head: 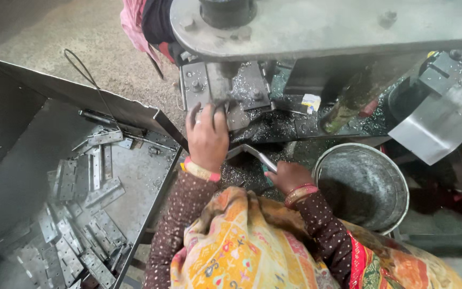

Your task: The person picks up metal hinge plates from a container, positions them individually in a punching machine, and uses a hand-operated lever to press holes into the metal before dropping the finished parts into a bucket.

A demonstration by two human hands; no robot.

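While left hand (pixel 207 138) presses flat metal piece (pixel 235 119), fingertips blurred, right hand (pixel 290 176) grips half-hidden angled metal strip (pixel 252 153).

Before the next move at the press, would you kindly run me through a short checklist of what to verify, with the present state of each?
1. Left hand clear of the press die: not ok, its fingers reach right up to it.
2. Right hand grips the bent metal strip: ok.
3. Workpiece seated in the die: cannot tell, the hand hides it.
4. Metal bucket within reach on the right: ok.
5. Tray on the left holds hinge plates: ok.
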